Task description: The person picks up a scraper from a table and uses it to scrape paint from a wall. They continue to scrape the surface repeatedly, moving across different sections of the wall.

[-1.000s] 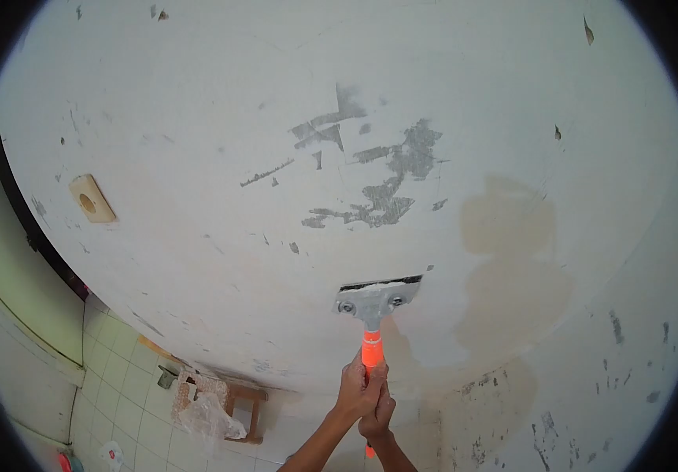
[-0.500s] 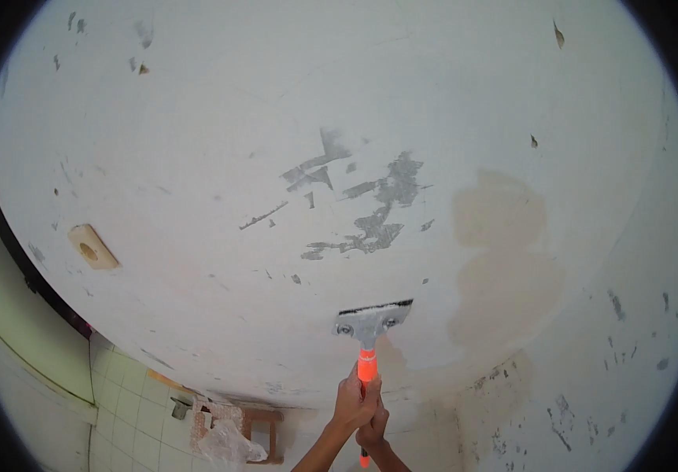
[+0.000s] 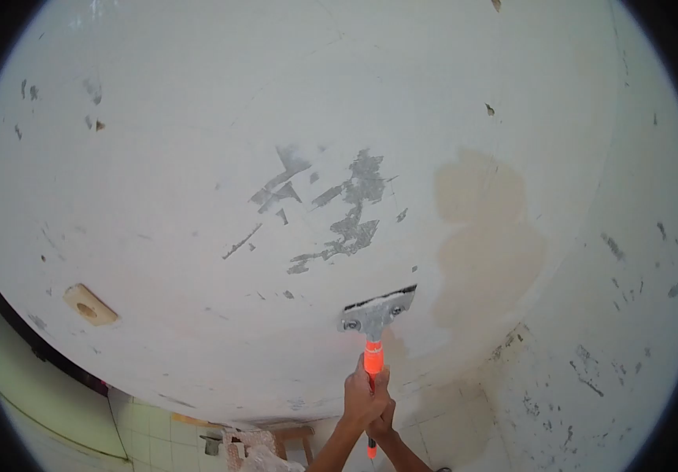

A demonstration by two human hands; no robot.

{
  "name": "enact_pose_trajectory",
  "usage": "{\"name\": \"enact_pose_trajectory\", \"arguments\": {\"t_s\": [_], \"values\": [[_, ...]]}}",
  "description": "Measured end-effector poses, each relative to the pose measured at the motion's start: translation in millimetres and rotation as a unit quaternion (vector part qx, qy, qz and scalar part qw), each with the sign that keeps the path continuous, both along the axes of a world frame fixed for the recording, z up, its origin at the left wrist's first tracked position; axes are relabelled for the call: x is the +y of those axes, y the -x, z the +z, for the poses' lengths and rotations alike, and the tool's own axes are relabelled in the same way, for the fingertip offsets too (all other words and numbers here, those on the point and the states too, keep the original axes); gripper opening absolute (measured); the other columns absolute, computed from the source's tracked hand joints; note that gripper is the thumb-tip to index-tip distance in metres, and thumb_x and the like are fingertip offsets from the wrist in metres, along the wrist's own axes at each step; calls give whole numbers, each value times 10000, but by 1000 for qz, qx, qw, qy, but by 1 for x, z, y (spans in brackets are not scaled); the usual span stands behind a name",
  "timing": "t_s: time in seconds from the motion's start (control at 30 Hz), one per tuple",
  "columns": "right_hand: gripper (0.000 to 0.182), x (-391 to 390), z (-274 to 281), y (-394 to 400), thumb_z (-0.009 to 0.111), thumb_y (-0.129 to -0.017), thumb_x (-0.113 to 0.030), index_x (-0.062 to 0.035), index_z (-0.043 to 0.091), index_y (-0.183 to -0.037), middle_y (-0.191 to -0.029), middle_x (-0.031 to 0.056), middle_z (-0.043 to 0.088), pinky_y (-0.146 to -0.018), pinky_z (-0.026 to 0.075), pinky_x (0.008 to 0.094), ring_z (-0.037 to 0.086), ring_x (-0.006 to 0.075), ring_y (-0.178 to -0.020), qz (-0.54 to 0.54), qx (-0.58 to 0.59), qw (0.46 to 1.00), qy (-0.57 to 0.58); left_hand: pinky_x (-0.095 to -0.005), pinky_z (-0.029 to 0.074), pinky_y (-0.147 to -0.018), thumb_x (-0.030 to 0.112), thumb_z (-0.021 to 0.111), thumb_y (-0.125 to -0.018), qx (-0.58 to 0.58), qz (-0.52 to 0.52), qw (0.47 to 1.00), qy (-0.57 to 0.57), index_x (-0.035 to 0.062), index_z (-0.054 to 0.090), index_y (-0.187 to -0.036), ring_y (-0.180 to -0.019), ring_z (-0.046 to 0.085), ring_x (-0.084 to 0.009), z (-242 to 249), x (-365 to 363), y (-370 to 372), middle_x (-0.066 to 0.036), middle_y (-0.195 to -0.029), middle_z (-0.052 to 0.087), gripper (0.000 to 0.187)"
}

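A wide scraper [image 3: 376,313] with a metal head and an orange and black handle is held up against the white wall [image 3: 197,173]. Its dark blade edge lies at the wall surface, slightly tilted, with whitish residue on the head. My left hand [image 3: 360,398] wraps around the upper handle just below the orange collar. Close behind and a little lower, my right hand [image 3: 384,417] closes on the same handle, partly hidden by the left. The orange butt of the handle shows beneath both hands. Grey bare patches [image 3: 354,230] mark the wall above the blade.
To the right of the scraper is a beige damp-looking patch [image 3: 484,244]. A wall socket [image 3: 91,305] sits at left, above a dark-framed doorway [image 3: 32,354]. Low down stand a wooden stool [image 3: 295,436] and clear plastic wrap [image 3: 256,455] on the tiled floor [image 3: 154,429].
The view has tilted, so the wall marks sit further left and the socket lower. The scraper head appears slightly higher and further right, its blade more slanted. Both hands keep their hold.
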State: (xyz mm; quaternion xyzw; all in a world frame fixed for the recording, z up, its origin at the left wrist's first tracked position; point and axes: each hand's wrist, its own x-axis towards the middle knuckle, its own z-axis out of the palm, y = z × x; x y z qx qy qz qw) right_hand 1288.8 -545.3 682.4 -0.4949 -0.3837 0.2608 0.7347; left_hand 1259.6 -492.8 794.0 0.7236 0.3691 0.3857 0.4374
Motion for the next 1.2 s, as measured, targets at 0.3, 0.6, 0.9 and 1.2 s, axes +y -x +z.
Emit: {"name": "enact_pose_trajectory", "arguments": {"t_s": [0.3, 0.6, 0.9, 1.2], "values": [[526, 7, 9, 11, 513, -991, -280, 75, 456, -1375, -1126, 108, 676, -862, 512, 326, 646, 172, -1018, -23, 5, 998, -61, -297, 456, -560, 171, 559, -970, -12, -30, 999, -31, -20, 547, -1068, -608, 537, -120, -3, 10, 5, -52, -713, 586, 215], [516, 17, 6, 19, 504, -996, -266, 83, 484, -1375, -1229, 159, 653, -980, 466, 342, 603, 205, -1153, -16, 91, 993, -73, -420, 471, -564, 253, 584, -961, 14, -38, 999, -32, 7, 521, -1061, -585, 611, -350, 15, 13, 5, -152, -666, 588, 272], [496, 14, 17, 25, 471, -1032, -279, 71, 478, -1383, -1201, 126, 655, -944, 468, 317, 599, 169, -1083, -13, 72, 995, -67, -283, 444, -550, 175, 543, -993, -5, -52, 998, -39, -30, 544, -1189, -609, 522, -97, 23, 13, 6, -26, -699, 569, 284], [505, 12, 29, 17, 448, -1047, -286, 64, 451, -1411, -732, -42, 536, -555, 378, 231, 444, 36, -637, -4, 76, 994, -78, -350, 441, -545, 242, 566, -993, -21, -54, 998, -31, -2, 530, -1082, -569, 527, -186, 48, 13, -3, -101, -681, 558, 263]]}}
